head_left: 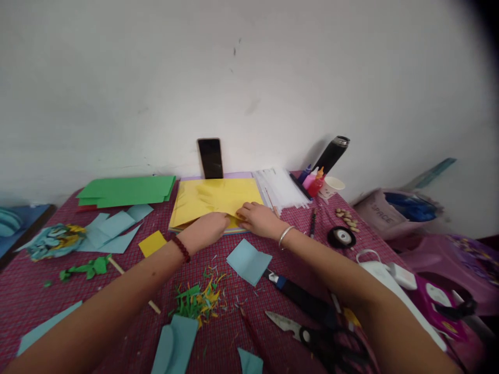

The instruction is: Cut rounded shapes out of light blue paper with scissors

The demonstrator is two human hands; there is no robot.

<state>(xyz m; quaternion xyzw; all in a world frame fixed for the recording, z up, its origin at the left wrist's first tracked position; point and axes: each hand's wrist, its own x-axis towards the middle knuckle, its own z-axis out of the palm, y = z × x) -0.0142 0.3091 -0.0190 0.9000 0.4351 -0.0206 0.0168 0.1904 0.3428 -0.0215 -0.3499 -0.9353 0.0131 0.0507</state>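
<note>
Yellow sheet (216, 196) is lying at 12 o'clock on my feed, left hand (208, 228) and right hand (260, 218) are bending fingers at its near edge; I can't tell if they're gripping. Blue paper (248, 262) is sitting at the right hand's 6.

A yellow-topped paper stack (218, 195), green paper sheets (128, 190) and black-handled metal scissors (305, 335) lie on a red-checked, cloth-covered table (218, 347).

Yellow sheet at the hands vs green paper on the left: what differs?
Handling: the left hand and right hand are at the yellow sheet; neither touches the green paper.
Pose: the yellow sheet's near edge is partly lifted; the green paper lies flat.
Shared: both are near the wall.
</note>
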